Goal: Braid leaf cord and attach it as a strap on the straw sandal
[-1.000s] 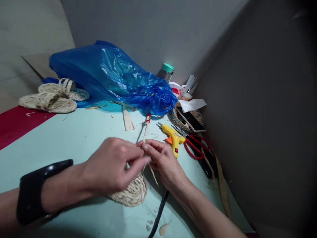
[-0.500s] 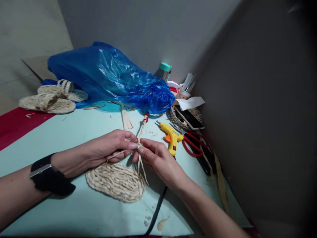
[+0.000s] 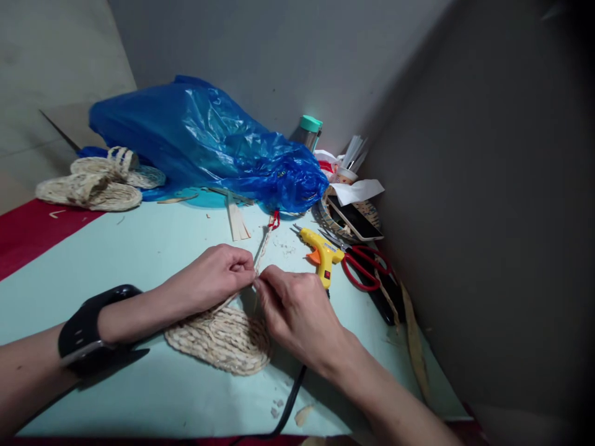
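Note:
My left hand (image 3: 211,282) and my right hand (image 3: 295,310) meet above the far end of an oval woven straw mat (image 3: 220,337) that lies flat on the pale green table (image 3: 153,248). Both hands pinch the loose straw strands at the near end of a thin braided straw cord (image 3: 264,238). The cord runs away from my fingers to a red tie (image 3: 275,218) by the blue bag. A black band sits on my left wrist (image 3: 90,328).
A crumpled blue plastic bag (image 3: 204,145) fills the back. Woven straw slippers (image 3: 93,183) lie at the far left. A yellow glue gun (image 3: 320,254), red scissors (image 3: 365,269), a phone (image 3: 356,218) and a teal-capped bottle (image 3: 307,131) crowd the right. A black cable (image 3: 290,399) runs toward me.
My left hand has drawn back off the mat, which now shows in full. Both hands have closed in on the strands, and my right hand has turned palm down.

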Tool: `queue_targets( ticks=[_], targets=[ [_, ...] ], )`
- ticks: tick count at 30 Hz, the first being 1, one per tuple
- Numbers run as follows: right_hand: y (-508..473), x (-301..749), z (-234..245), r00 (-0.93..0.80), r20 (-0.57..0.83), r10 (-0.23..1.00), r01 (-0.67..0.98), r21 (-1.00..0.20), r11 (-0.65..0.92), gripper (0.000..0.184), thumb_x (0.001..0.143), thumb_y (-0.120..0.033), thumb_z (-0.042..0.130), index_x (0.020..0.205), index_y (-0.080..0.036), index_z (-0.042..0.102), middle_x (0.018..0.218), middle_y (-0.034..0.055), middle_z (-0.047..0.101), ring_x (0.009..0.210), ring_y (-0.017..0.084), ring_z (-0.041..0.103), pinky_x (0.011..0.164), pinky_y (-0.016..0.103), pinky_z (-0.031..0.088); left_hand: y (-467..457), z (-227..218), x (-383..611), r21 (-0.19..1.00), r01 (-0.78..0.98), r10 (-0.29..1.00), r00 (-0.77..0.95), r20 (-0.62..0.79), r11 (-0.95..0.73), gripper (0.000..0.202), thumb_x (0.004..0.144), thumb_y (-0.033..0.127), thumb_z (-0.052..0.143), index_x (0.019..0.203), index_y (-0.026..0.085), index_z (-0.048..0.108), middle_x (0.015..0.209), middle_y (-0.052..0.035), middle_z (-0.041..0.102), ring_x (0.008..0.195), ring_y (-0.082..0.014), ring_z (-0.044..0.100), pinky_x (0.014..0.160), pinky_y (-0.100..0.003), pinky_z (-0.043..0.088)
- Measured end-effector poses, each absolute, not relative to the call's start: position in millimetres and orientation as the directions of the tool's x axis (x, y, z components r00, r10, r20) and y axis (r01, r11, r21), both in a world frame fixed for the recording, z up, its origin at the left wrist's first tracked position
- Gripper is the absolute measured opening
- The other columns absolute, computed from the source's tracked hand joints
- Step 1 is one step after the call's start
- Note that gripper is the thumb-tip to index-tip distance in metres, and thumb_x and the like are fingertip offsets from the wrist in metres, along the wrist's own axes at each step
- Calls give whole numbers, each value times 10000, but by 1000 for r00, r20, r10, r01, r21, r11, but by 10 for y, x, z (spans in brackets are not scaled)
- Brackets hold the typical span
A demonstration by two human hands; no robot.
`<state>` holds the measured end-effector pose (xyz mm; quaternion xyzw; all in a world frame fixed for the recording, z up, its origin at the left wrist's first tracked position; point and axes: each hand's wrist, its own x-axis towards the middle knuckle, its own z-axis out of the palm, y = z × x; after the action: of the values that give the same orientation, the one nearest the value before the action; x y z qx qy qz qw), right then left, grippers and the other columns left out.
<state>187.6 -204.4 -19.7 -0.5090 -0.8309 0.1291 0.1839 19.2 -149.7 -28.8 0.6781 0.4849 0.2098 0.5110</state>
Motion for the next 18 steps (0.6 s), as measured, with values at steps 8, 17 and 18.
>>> queue_targets(
  ticks=[8, 17, 18],
  targets=[
    [-2103, 1840, -266, -517, 201, 832, 801, -229, 553, 193, 865, -175, 425, 920, -155, 609, 630, 14, 646, 477, 133, 425, 512, 308, 164, -1464, -265, 107, 919, 186, 729, 562, -390, 347, 139, 772, 279, 654, 715, 164, 600, 443, 91, 390, 394, -43, 223, 391, -204, 101],
    [-2050, 1882, -180, -253, 344, 904, 703, -577, 416, 402, 956, -362, 510, 600, -178, 536, 554, -23, 539, 511, 92, 432, 540, 258, 256, -1464, -273, 98, 936, 163, 763, 545, -348, 311, 202, 782, 351, 722, 761, 163, 652, 516, 49, 468, 451, -64, 318, 433, -226, 143],
    [-2023, 1899, -163, -180, 373, 910, 682, -620, 389, 378, 958, -350, 514, 624, -177, 548, 589, -16, 551, 559, 101, 471, 575, 252, 300, -1471, -269, 101, 936, 169, 761, 547, -350, 309, 210, 787, 358, 716, 754, 162, 646, 514, 51, 465, 451, -62, 313, 436, -229, 140]
  ],
)
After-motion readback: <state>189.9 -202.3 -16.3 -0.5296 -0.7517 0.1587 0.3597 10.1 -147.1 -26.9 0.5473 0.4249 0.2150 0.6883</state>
